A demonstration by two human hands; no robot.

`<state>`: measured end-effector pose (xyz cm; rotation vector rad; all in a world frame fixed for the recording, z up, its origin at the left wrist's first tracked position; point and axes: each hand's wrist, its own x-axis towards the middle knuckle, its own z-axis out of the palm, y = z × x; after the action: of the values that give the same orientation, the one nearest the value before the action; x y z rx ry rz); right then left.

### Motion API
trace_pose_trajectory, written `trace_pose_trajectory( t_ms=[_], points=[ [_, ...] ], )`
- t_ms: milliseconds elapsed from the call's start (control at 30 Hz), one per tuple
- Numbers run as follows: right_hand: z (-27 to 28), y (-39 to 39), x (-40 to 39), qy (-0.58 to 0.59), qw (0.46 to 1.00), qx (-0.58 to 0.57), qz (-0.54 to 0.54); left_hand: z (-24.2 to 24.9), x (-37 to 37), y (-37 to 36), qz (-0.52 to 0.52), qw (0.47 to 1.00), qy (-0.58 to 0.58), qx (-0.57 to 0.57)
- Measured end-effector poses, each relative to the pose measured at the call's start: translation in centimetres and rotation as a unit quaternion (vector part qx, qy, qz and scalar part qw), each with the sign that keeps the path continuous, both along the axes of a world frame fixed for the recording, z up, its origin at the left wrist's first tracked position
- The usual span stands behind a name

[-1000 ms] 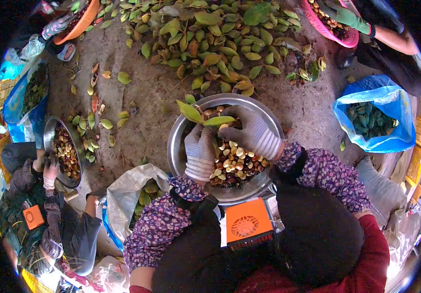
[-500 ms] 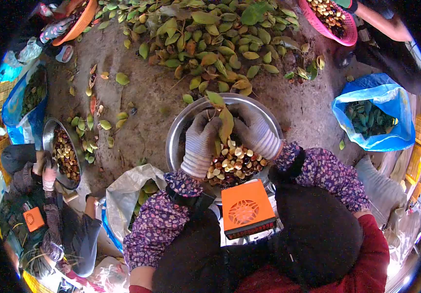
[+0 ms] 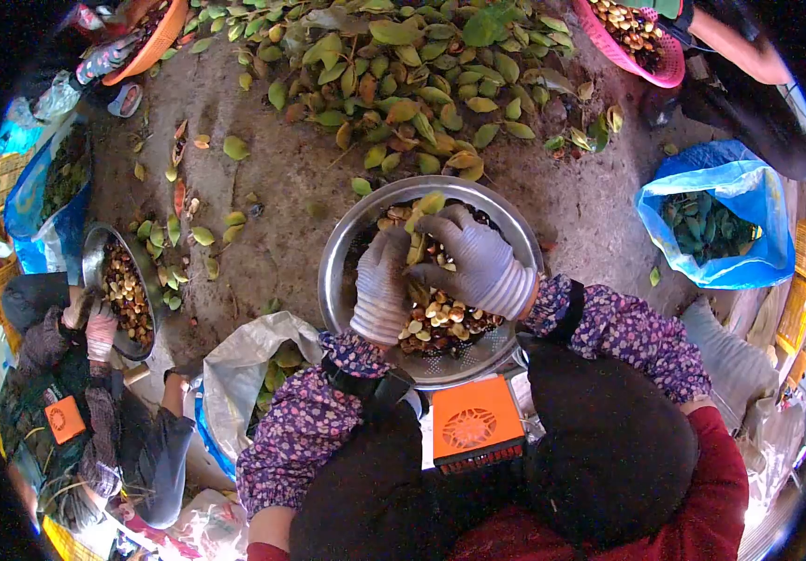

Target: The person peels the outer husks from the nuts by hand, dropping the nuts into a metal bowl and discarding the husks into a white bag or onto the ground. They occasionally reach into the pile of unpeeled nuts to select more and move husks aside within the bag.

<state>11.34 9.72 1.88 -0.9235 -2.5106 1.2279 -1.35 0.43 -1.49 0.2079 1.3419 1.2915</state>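
Observation:
A metal colander (image 3: 333,271) with a perforated bottom rests in front of my knees. Inside it lies a heap of cream and brown seeds (image 3: 450,323). My left hand (image 3: 382,285), in a dirty striped work glove, is closed on a yellow-green seed pod (image 3: 417,241) over the colander. From the other side my right hand (image 3: 479,260), gloved alike, bends its fingers and thumb around the same pod. The fingers partly cover the pod, so whether it is split cannot be seen.
A pile of green pods (image 3: 421,84) covers the ground ahead. Blue sacks stand at right (image 3: 716,220) and left (image 3: 33,210); a white sack (image 3: 262,346) is beside my left arm. A co-worker's hand (image 3: 101,329) is at another metal bowl (image 3: 150,309). Pink (image 3: 669,65) and orange (image 3: 171,33) baskets stand farther off.
The pod, which stuck up above my fingers, is now lower, over the seeds. My right hand has turned, with its fingers curled toward my left hand.

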Motion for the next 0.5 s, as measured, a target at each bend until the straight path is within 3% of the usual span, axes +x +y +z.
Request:
trace_pose_trajectory(
  t_ms=[133, 200, 367, 400, 467, 500],
  points=[
    [-0.6, -0.3, -0.5, 0.029, 0.999, -0.046, -0.003, -0.9, 0.6, -0.4, 0.045, 0.996, -0.065, 0.051],
    [-0.5, -0.7, -1.2, -0.012, 0.996, -0.088, 0.005, -0.2, 1.2, -0.8, 0.119, 0.978, -0.169, 0.038],
    [-1.9, -0.7, -1.6, -0.076, 0.987, -0.102, 0.100, -3.9, 2.4, -2.5, 0.163, 0.977, -0.134, 0.033],
    [-1.0, -0.5, -1.9, -0.076, 0.987, -0.103, 0.098, -2.6, 2.4, -1.8, 0.188, 0.975, -0.114, 0.029],
    [0.4, -0.1, -2.3, -0.187, 0.963, -0.107, 0.165, 0.2, 3.5, 0.0, 0.171, 0.973, -0.152, 0.025],
    [0.3, -0.1, -2.2, -0.187, 0.963, -0.108, 0.164, 0.9, 5.0, 2.0, 0.182, 0.976, -0.012, -0.119]
  ],
)
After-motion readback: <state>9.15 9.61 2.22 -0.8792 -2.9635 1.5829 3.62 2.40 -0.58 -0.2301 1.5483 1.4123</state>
